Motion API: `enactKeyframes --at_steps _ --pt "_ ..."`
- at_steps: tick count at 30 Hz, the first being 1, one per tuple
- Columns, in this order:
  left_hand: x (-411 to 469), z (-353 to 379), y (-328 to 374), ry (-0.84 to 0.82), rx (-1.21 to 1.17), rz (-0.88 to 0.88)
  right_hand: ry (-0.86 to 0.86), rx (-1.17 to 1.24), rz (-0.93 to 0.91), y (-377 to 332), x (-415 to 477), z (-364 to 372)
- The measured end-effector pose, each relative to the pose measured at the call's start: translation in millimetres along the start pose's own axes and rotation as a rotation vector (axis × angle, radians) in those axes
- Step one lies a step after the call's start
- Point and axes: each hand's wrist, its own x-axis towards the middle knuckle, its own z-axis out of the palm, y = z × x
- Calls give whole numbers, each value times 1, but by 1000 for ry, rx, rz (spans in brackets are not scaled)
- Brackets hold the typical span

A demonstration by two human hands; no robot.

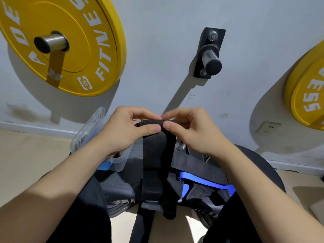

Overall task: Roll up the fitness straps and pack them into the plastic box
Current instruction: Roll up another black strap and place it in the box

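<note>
A black fitness strap (156,155) hangs down in front of me, its top end folded over. My left hand (126,130) pinches that top end from the left between thumb and fingers. My right hand (189,130) pinches the same end from the right. The strap's lower part drops between my knees. A clear plastic box (91,134) with an open lid sits behind my left wrist, partly hidden. A blue strap (201,181) and another black strap (198,163) lie on the dark seat below my right forearm.
Yellow weight plates (61,42) hang on wall pegs at left and far right (306,93). An empty black peg (210,57) sticks out of the wall between them. A wall socket (268,128) is low on the right. Beige floor (26,155) lies on both sides.
</note>
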Motion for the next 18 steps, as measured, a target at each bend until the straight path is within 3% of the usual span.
enactKeyframes --at_steps 3,6,14,18 --pt "1 6 3 -3 52 -38 49 -125 -25 3 0 4" --pt "3 11 2 -14 -100 -124 104 -161 -79 5 -2 7" --pt "4 3 -8 95 -84 -42 -12 71 79 10 -2 5" --pt "6 8 -5 0 -49 -100 71 99 40 14 -3 7"
